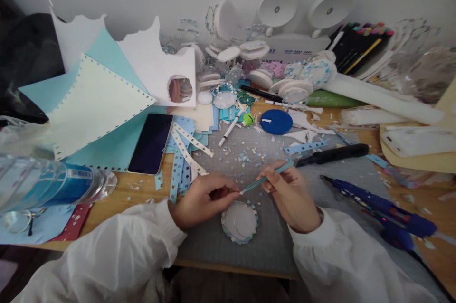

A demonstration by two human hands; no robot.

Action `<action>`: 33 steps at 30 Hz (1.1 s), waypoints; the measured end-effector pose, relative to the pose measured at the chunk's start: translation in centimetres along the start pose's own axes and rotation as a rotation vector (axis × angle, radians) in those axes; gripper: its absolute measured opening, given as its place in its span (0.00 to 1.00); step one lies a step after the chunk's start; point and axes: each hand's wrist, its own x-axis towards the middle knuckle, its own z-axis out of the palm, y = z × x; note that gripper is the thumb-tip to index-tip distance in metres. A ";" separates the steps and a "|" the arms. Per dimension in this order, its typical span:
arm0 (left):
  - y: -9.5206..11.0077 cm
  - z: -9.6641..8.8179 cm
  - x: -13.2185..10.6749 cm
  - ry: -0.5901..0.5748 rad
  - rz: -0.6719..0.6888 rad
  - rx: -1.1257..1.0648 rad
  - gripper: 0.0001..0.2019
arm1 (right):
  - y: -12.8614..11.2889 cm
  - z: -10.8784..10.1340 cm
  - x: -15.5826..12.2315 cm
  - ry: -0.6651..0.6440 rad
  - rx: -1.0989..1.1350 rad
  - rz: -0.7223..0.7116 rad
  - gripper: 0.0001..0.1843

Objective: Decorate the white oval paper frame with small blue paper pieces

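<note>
Pinched between the thumb and forefinger of the left hand [206,198] is a tiny pale scrap [242,192], those fingertips closed together; the right hand [290,196] is curled firmly round a pair of blue-green tweezers [265,177], thumb and fingers shut on its shaft, its points angled down and left to meet the scrap; whether the points grip the scrap too is too small to tell.

Just below the fingertips a round white disc [240,222] lies flat on the grey cutting mat [274,246], blue and white bits set around its edge; small paper crumbs [245,155] are scattered on the mat beyond the hands, near a white pen [231,129] and a blue oval lid [276,121].

Beyond the right hand lies a black knife [335,153]; a blue glue gun [386,205] rests to its right, crossing the mat's edge; left of the pen, punched paper strips [187,148] lie beside a dark phone [151,144]; a clear bottle [46,182] lies on its side at the far left.
</note>
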 end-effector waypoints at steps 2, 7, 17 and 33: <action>0.0 0.0 0.0 -0.003 -0.028 -0.021 0.06 | -0.6 0.3 0.1 0.004 0.059 0.022 0.18; 0.1 0.0 -0.1 0.026 -0.137 -0.093 0.09 | -1.7 0.3 0.4 0.089 0.111 0.023 0.20; -0.3 -0.3 0.6 0.233 -0.198 -0.375 0.14 | -1.7 -0.3 0.7 0.157 0.098 -0.047 0.19; 0.0 -1.0 0.2 0.103 -0.205 -0.393 0.24 | 0.0 -0.7 1.4 0.247 -0.055 -0.194 0.16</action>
